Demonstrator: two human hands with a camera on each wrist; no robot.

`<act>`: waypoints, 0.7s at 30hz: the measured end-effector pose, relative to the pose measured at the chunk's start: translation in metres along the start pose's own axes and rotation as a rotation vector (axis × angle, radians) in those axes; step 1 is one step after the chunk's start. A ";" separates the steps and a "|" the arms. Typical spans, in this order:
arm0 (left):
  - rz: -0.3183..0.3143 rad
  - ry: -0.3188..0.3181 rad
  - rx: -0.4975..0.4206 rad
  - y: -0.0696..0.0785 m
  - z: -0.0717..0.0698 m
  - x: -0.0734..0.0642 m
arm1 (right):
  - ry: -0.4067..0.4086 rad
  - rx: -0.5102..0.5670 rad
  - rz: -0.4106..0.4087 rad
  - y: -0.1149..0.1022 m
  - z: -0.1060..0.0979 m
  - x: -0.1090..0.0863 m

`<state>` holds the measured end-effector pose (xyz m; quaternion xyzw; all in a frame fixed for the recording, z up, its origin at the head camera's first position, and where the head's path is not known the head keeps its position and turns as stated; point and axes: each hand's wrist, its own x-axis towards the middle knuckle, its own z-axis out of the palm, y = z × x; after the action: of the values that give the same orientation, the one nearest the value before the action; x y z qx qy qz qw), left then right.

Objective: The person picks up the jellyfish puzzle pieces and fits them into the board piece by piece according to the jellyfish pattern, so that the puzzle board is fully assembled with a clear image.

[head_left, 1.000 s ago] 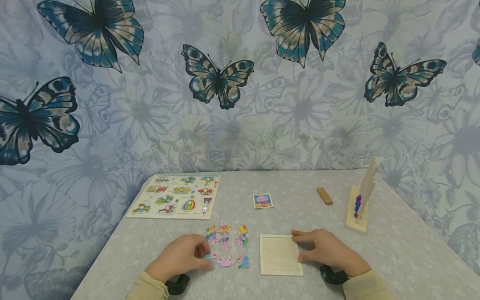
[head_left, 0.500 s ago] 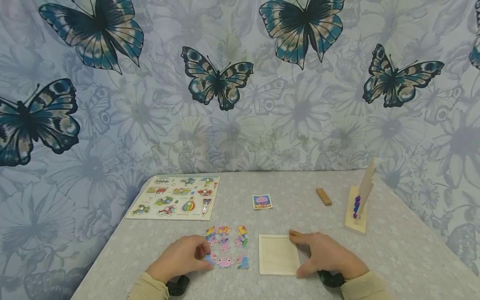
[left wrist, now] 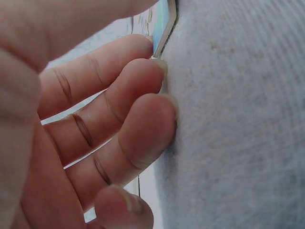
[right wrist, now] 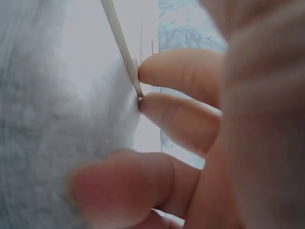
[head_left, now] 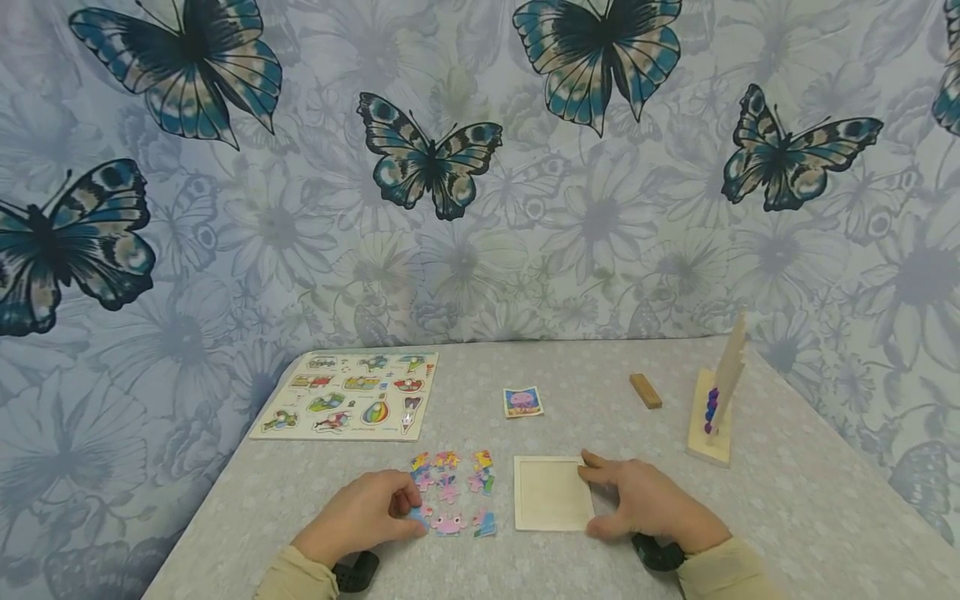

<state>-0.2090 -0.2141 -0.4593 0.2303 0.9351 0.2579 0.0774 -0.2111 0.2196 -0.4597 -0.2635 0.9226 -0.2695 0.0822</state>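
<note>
Several jigsaw puzzle pieces [head_left: 448,523] with pink, blue and yellow print lie in loose rows at front centre. My left hand [head_left: 372,514] rests at their left side, fingers loosely bent. In the left wrist view its fingertips [left wrist: 155,107] rest on the tablecloth, touching the edge of a blue-printed piece [left wrist: 164,26]. To the right lies a pale wooden puzzle tray [head_left: 552,493] with a raised rim. My right hand [head_left: 652,504] is at its right side, thumb and fingers spread. The right wrist view shows fingertips touching the tray's edge [right wrist: 123,50]; the thumb lies apart from that edge.
A picture board [head_left: 347,397] of vehicles lies at the back left. A small picture card [head_left: 522,402] sits behind the tray. Further right are a wooden block [head_left: 645,391] and an upright wooden stand [head_left: 712,421] with purple beads.
The tray has shifted slightly away from me and a little left, with my right hand at its side. My left hand stays in place by the puzzle pieces.
</note>
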 end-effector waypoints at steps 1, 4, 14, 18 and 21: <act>0.003 0.002 0.002 0.000 0.000 0.000 | 0.006 0.000 0.002 0.001 0.000 0.000; 0.010 0.009 0.007 0.000 -0.001 -0.001 | 0.013 -0.007 -0.001 0.002 0.000 0.001; 0.012 0.009 -0.021 0.000 -0.001 -0.002 | 0.038 0.007 -0.047 0.008 0.001 0.001; 0.005 0.006 -0.018 0.001 -0.002 -0.002 | 0.031 0.032 -0.043 0.008 0.000 0.001; 0.009 0.001 -0.032 0.001 -0.002 -0.001 | 0.027 0.045 -0.039 0.008 -0.001 0.000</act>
<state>-0.2077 -0.2145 -0.4571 0.2331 0.9298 0.2734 0.0793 -0.2148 0.2251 -0.4634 -0.2759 0.9120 -0.2951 0.0704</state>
